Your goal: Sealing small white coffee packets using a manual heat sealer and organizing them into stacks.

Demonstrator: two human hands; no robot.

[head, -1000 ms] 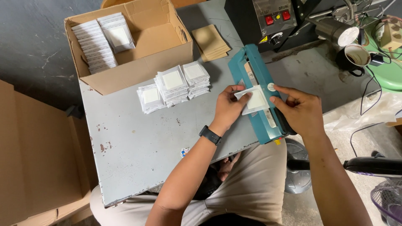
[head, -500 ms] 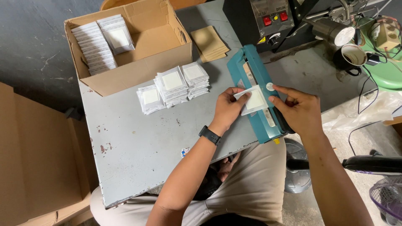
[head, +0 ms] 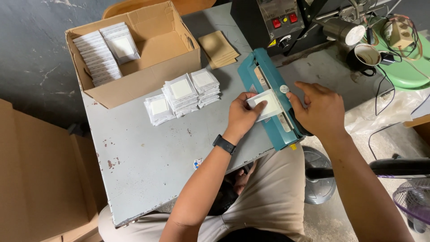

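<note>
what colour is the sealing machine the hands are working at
Teal, or blue-green, with a pale strip along its arm; the heat sealer shows best in the head view.

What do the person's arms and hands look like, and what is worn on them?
Both forearms are bare, with no sleeves showing. The left hand has a black watch with a black band on its wrist. The right hand wears nothing: no glove, ring or band shows.

Sealer (head: 268, 85) teal; packet (head: 265, 104) white; table (head: 148, 157) grey-blue, rust spots; box (head: 148, 78) brown; watch (head: 224, 144) black.
</note>
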